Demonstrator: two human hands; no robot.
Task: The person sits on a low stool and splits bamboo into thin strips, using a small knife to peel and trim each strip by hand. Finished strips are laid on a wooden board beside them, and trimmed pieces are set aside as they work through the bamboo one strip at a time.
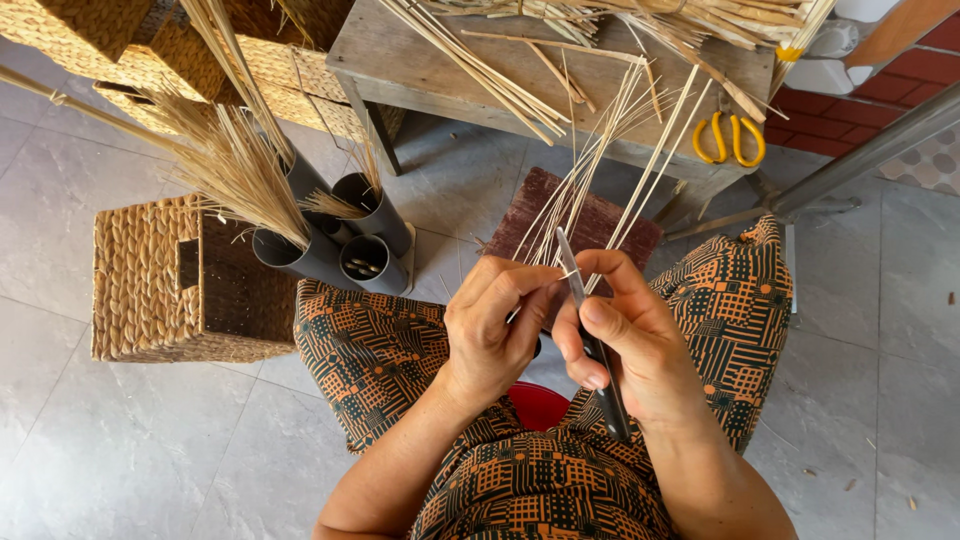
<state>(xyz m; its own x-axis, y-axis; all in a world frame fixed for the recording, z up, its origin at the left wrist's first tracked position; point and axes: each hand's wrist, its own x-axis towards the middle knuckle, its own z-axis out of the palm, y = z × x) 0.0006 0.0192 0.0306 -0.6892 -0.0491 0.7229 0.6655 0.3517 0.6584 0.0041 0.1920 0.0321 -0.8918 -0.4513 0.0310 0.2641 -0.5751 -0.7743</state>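
My left hand (495,325) is closed around the lower ends of a bunch of thin pale straw stalks (610,160) that fan up and away toward the wooden bench. In my right hand (625,340) I grip a narrow knife (590,330) with a dark handle. Its grey blade points up and lies against the stalks just above my left fingers. Both hands are over my lap, between knees clad in orange and black patterned cloth.
A woven basket (150,285) lies on its side at left beside grey tubes (370,250) stuffed with dry straw. A wooden bench (420,70) ahead carries more stalks; yellow-handled scissors (730,140) rest on it. A dark red block (590,225) is on the tiled floor.
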